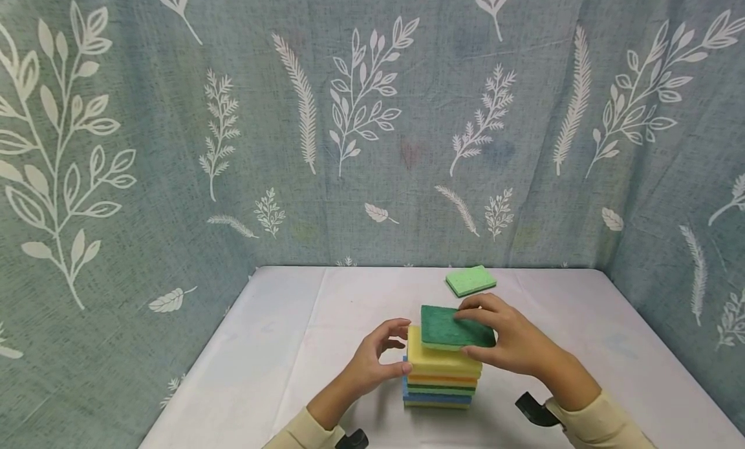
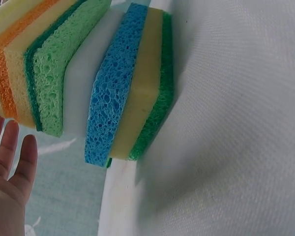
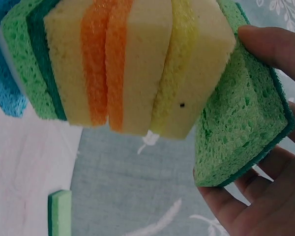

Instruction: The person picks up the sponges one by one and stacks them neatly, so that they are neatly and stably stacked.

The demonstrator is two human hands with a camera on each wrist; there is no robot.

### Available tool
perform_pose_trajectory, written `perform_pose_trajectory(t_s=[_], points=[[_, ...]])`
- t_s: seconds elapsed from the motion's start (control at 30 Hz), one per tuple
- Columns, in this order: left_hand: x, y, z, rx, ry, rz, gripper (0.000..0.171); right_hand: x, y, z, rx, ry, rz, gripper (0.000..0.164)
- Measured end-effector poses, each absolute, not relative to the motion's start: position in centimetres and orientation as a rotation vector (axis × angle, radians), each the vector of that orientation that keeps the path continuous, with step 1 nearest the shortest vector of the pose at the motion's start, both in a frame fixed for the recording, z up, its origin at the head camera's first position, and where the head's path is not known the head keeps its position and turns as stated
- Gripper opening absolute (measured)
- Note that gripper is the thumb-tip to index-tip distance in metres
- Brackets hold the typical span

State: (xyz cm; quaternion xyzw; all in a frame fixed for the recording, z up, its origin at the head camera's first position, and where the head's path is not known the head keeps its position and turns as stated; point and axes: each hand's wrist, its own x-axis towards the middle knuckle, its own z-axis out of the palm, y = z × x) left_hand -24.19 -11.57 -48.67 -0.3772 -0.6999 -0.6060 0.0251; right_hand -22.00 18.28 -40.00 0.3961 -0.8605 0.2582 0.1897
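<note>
On the white table stands a stack of sponges (image 1: 445,366), with yellow, orange, green and blue layers. My right hand (image 1: 505,338) pinches a green sponge (image 1: 451,327) over the top of the stack; its light green face and dark green scouring layer show in the right wrist view. That sponge is tilted against the uppermost pale yellow sponge (image 3: 206,73). Beside the stack's left side is my left hand (image 1: 372,361), fingers spread and loosely bent, thumb at the front corner. In the left wrist view a blue sponge (image 2: 113,83) lies low in the stack.
Another light green sponge (image 1: 470,281) lies alone near the back edge of the white table (image 1: 326,306). Behind and at both sides hangs a blue-grey cloth (image 1: 372,197) with white leaf patterns.
</note>
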Motion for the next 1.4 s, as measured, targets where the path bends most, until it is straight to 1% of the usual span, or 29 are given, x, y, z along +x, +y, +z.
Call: perform_pose_trajectory(t_s=[0.27,0.87,1.1,1.17,1.27,1.4], points=[[-24.1,-11.6,-48.5,-1.124,-2.212,-1.886,0.062,-22.0,17.5,-40.0,1.167,-2.366,0.69,0.043],[-24.2,-11.3,-48.0,-1.115,-2.218,-1.92,0.062,-22.1,16.6,-40.3,1.276,-2.273,0.681,0.041],[-22.4,-11.3,-45.4,-1.133,-2.211,-1.937,0.058,-22.0,16.4,-40.5,1.275,-2.291,0.676,0.041],[-22.3,-11.3,-45.2,-1.129,-2.22,-1.939,0.057,-22.0,16.4,-40.5,1.271,-2.299,0.671,0.041],[-22.3,-11.3,-45.3,-1.142,-2.204,-1.936,0.057,-22.0,16.4,-40.6,1.266,-2.312,0.664,0.042],[-23.2,-11.4,-47.0,-1.149,-2.18,-1.943,0.059,-21.9,16.3,-40.7,1.267,-2.316,0.663,0.042]])
